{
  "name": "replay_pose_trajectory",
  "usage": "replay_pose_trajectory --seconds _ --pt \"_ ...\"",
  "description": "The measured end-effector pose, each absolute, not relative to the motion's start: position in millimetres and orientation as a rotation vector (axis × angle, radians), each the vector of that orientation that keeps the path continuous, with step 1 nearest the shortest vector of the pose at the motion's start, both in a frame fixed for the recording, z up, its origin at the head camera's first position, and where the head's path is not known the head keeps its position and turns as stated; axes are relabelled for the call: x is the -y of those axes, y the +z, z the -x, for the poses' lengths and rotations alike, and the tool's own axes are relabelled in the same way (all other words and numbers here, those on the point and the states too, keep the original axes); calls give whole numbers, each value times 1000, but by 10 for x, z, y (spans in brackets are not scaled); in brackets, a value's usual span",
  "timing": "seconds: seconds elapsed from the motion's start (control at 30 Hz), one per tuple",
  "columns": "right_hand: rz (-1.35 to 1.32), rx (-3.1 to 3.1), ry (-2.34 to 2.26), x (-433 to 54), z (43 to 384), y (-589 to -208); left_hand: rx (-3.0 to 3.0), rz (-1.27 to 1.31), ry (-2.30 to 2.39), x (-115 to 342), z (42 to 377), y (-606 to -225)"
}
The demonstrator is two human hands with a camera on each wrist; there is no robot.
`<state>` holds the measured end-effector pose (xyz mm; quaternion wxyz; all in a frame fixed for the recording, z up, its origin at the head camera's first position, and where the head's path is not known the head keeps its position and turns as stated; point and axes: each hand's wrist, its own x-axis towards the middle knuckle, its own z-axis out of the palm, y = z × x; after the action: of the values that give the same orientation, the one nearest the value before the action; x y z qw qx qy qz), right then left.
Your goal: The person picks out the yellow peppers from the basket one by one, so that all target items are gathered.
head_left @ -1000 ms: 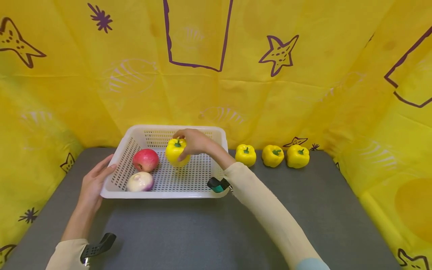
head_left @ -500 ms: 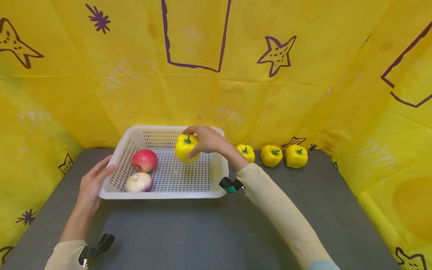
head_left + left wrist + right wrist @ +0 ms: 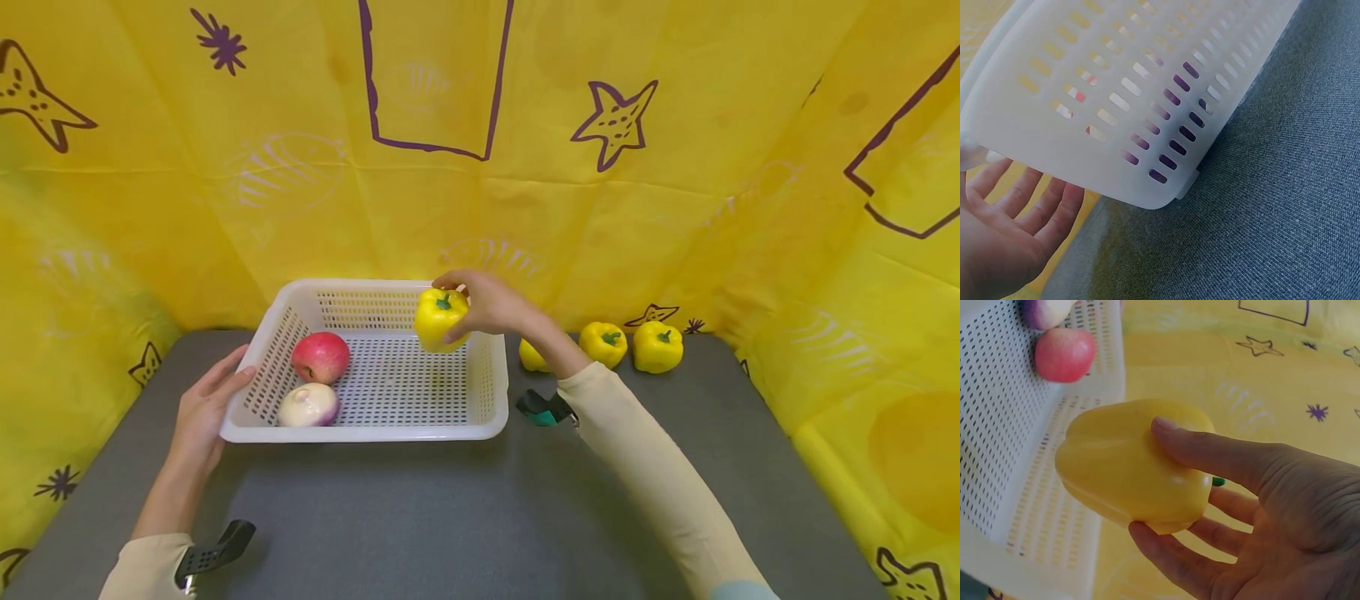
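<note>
My right hand (image 3: pixel 491 304) pinches a yellow bell pepper (image 3: pixel 440 321) by its sides, stem up, above the right part of a white plastic basket (image 3: pixel 367 433). In the right wrist view the thumb lies across the bell pepper (image 3: pixel 1129 462) and the fingers reach around its other side. My left hand (image 3: pixel 202 408) grips the basket's left end, thumb at the rim; the left wrist view has its fingers (image 3: pixel 1054 219) partly behind the basket wall (image 3: pixel 1085 144). Inside the basket, a red apple (image 3: pixel 321 357) and a white-and-purple turnip (image 3: pixel 309 405) lie at the left.
On the grey table (image 3: pixel 390 517), to the right of the basket, stand more yellow bell peppers: one (image 3: pixel 531 357) partly hidden by the right forearm, another (image 3: pixel 603 343), and a third (image 3: pixel 657 347). A yellow patterned cloth (image 3: pixel 420 208) hangs behind and at both sides.
My right hand has moved right and slightly up with the bell pepper, from the basket's middle toward its right end. The left hand keeps its place on the basket.
</note>
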<state>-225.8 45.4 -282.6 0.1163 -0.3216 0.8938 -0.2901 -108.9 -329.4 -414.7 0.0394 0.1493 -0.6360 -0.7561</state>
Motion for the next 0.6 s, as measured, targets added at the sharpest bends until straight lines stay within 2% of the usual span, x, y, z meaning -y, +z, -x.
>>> replay_pose_trajectory --seconds 0.6 --pt "954 -2677 -834 -850 2295 -2804 1912 -430 -2335 3287 1092 -4151"
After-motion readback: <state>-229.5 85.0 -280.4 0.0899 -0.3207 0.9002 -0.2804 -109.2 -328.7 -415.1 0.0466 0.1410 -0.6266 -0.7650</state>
